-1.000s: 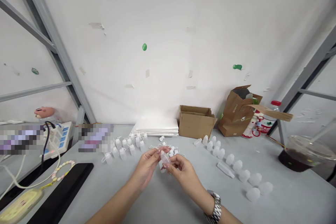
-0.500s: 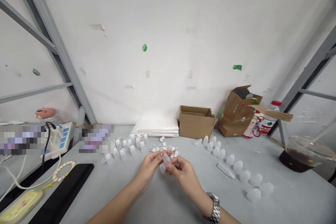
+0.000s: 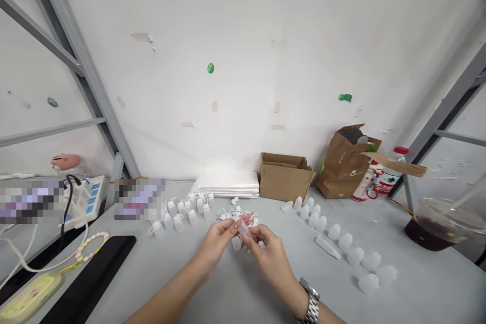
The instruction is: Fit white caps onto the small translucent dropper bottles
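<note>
Both hands meet at the middle of the grey table (image 3: 235,293). My left hand (image 3: 219,239) pinches the upper end of a small translucent plastic bottle (image 3: 245,230), and my right hand (image 3: 266,243) grips its lower end. The bottle is tilted between them. Just beyond the fingers lies a pile of small white caps (image 3: 237,211). Another translucent piece (image 3: 237,244) shows below my left fingertips. Several small capped bottles (image 3: 178,221) stand to the left. On the right, several uncapped translucent bottles (image 3: 345,241) form rows, beside a flat translucent tube (image 3: 327,247).
At the back are a white stack (image 3: 228,185), an open cardboard box (image 3: 285,182) and a brown paper bag (image 3: 339,169). A drink cup (image 3: 436,225) stands far right. On the left lie a black pad (image 3: 94,278), a power strip (image 3: 93,202) and a yellow case (image 3: 32,296).
The view has shifted slightly. My right fingers have moved a little along the bottle; both hands still hold it in nearly the same place.
</note>
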Action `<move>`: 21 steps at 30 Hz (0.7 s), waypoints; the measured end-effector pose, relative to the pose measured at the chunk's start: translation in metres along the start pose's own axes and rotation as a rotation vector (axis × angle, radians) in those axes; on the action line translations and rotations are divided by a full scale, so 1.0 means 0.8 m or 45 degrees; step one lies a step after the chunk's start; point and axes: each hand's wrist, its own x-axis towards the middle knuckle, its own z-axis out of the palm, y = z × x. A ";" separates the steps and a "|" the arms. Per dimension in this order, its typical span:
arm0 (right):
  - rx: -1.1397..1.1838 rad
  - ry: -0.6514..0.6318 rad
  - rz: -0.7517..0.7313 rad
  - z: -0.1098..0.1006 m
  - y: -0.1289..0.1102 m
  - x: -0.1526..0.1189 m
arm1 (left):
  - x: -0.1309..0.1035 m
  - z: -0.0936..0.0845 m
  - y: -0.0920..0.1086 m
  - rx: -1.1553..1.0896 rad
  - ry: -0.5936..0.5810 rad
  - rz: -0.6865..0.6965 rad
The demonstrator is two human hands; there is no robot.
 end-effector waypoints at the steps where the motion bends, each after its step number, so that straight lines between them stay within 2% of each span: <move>1: 0.007 0.001 -0.001 0.000 0.001 0.000 | 0.000 0.000 0.001 0.009 0.004 0.011; 7: -0.084 0.006 -0.039 -0.002 0.003 0.000 | -0.001 0.004 0.009 0.076 0.081 0.011; 15: -0.275 0.095 -0.156 -0.002 0.006 -0.001 | -0.002 0.001 0.013 0.085 0.193 0.127; 18: -0.283 0.032 -0.138 0.000 0.003 -0.003 | 0.002 -0.007 0.011 0.073 0.303 0.143; 21: -0.285 -0.030 -0.081 0.000 -0.001 -0.005 | 0.009 -0.019 0.011 -0.117 0.452 0.181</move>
